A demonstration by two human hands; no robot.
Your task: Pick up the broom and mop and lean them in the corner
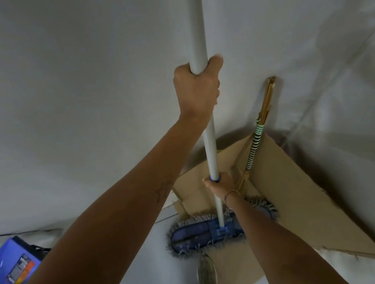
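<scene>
The left hand (198, 89) wraps its fingers high around the mop (208, 119) pole; the right hand (222, 185) grips lower. The mop head rests on cardboard (291, 189). Beyond, the broom (255, 146) leans against the wall (76, 85).

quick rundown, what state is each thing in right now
mop: upright, held by both hands, blue fringed head down on the floor
left hand: closed around the mop pole, high up
right hand: closed around the pole lower down, by the blue collar
broom: leaning in the corner, striped handle against the wall, unheld
cardboard: flattened, lying in the corner
blue appliance: on the floor, untouched
</scene>
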